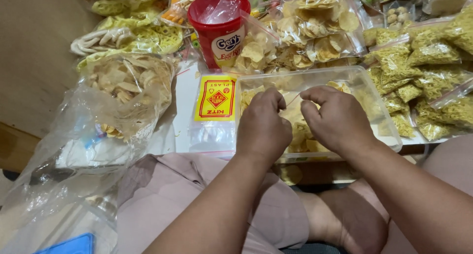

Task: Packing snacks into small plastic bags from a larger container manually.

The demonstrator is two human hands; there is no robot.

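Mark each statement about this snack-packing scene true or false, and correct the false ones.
1. Both hands are over the clear rectangular plastic tray of pale chips. True.
2. The red round plastic tub stands right of the tray. False: it stands behind it, to the left.
3. The yellow-labelled pack of clear bags lies left of the tray. True.
4. The left hand holds the tub. False: it pinches something thin together with the right hand.
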